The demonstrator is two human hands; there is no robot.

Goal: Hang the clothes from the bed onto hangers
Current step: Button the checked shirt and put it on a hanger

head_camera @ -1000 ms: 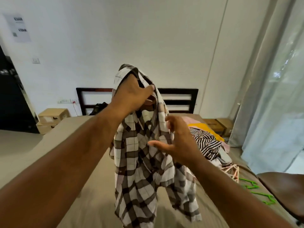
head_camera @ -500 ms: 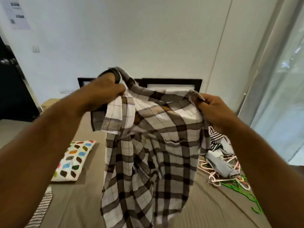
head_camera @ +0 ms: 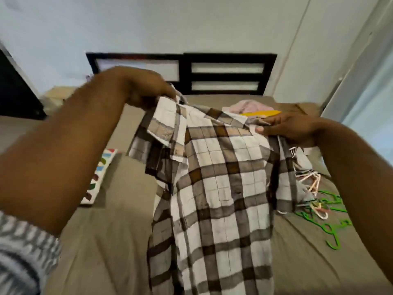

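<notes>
Since a second ago the plaid shirt has gone from a bunch hanging under one hand to a wide spread held between both hands, and more of the dark headboard shows now. Biggest of all is the bed, with a plain tan sheet, which fills the view from near to far. Over it hangs the shirt, with brown, grey and white squares. It is held up in the air in the middle, and its long body falls toward the near edge. The left hand is at the shirt's top left corner, fingers curled tight and pinching the cloth near the collar. The right hand is lower, at the top right corner. It pinches the shoulder of the shirt with the thumb on the near side and the fingers behind the cloth. A striped grey and white sleeve shows at the near left. On the left of the bed lies a white pillow with colourful spots, partly behind the left arm. On the right side of the bed lies a tangle of hangers, some green and some pale pink, partly hidden by the shirt. Far on the bed, just behind the right hand, sits a small pile of clothes, pink and yellow. A pale box by the far left wall is too blurry to tell what is in it.
</notes>
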